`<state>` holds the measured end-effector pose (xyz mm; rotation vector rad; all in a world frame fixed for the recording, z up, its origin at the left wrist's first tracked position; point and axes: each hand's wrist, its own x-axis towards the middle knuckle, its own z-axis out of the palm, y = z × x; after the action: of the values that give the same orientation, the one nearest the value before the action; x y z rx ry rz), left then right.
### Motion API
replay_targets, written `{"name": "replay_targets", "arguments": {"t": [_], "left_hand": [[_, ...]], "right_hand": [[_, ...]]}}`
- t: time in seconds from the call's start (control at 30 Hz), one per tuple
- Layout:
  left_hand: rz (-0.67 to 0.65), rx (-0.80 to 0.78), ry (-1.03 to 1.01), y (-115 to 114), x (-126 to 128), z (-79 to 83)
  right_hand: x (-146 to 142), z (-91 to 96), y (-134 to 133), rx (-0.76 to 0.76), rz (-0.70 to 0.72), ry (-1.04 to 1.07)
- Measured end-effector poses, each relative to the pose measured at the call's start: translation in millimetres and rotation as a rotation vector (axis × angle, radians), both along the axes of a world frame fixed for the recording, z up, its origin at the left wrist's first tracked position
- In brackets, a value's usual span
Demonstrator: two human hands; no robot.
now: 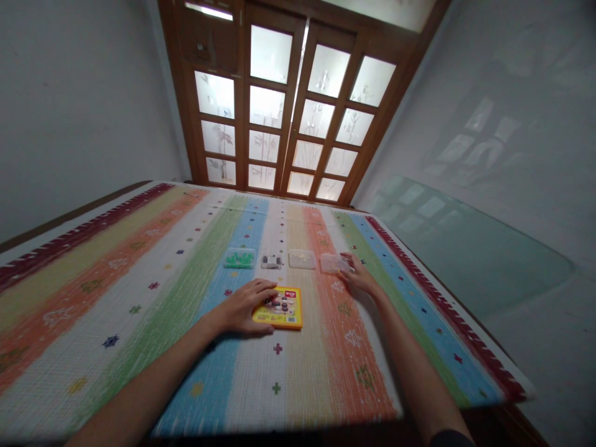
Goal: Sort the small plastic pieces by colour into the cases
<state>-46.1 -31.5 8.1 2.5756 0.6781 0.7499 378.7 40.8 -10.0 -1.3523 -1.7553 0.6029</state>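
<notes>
My left hand (250, 308) is around the left side of a flat yellow box (291, 310), thumb at the near edge and fingers over the top. The box lies on the cloth, with dark and pale round pieces pictured on its face and a red label. Further right, my right hand (357, 276) grips the right end of a clear plastic case (330, 264); its contents are hard to make out. In line with it stand a case with green pieces (239, 259), a small case with dark and grey items (271, 261) and a case with small pale pieces (302, 259).
A striped tablecloth (177, 304) with small printed figures covers the table. Beyond the far edge are wooden doors (288, 124) with frosted panes. Walls rise to the left and right, and a pale green glass-like panel (465, 242) is at the right.
</notes>
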Motion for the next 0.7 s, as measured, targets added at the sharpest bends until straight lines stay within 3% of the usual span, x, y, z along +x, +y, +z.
{"name": "replay_targets", "arguments": {"t": [0.3, 0.5, 0.6, 0.7], "left_hand": [[0.075, -0.056, 0.125, -2.5, 0.8, 2.0], [0.066, -0.072, 0.086, -2.6, 2.1, 3.2], [0.059, -0.067, 0.075, -2.8, 2.8, 5.3], [0.056, -0.054, 0.066, -2.7, 3.0, 5.9]], "right_hand": [[3.0, -14.1, 0.0, 0.018, -0.021, -0.162], [-14.2, 10.6, -13.0, 0.147, -0.057, -0.245], [-46.1, 31.2, -33.8, 0.220, 0.066, -0.273], [-86.6, 44.0, -57.9, 0.184, 0.277, -0.290]]}}
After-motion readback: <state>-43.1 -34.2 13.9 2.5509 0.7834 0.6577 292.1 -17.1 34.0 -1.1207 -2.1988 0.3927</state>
